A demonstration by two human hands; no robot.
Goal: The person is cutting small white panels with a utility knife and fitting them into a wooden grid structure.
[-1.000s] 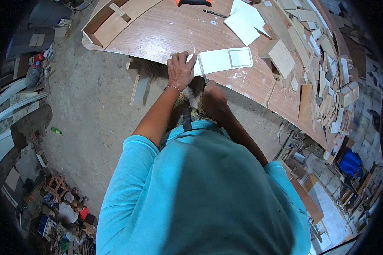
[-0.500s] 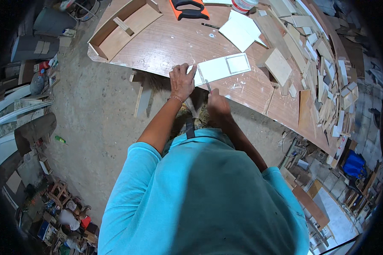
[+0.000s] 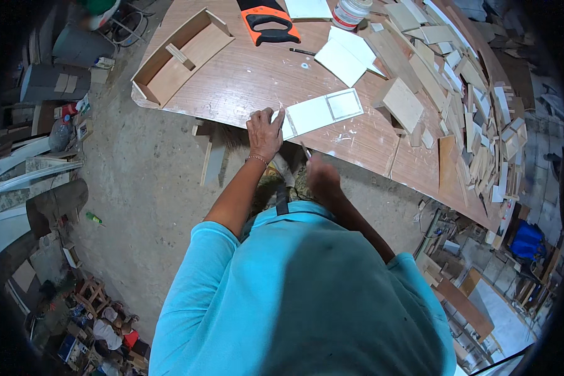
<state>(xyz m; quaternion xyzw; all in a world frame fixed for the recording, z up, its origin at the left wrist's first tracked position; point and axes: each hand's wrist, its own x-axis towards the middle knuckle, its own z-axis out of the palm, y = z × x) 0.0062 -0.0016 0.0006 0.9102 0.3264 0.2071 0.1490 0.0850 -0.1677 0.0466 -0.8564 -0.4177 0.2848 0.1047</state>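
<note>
A long white board [image 3: 313, 117] with pencil-grey lines and a marked rectangle at its far right lies at the table's near edge. My left hand [image 3: 265, 135] holds its left end down against the table, fingers over the board. My right hand [image 3: 323, 178] is closed round a slim tool with a narrow blade, which looks like a knife [image 3: 305, 150]. The blade points up toward the board and sits just off the table's edge, apart from the board. My fist hides the handle.
On the wooden table [image 3: 244, 94] are an open wooden box [image 3: 185, 59], an orange-black handsaw [image 3: 272, 28], a dark pencil-like stick [image 3: 303, 52], white sheets [image 3: 344, 57], a jar [image 3: 351, 12] and a wooden block [image 3: 398, 105]. Several wood offcuts [image 3: 464, 81] pile up at right.
My right hand has drawn the blade back toward me, off the board and past the table's edge. My left hand stays on the board. The whole view has shifted slightly.
</note>
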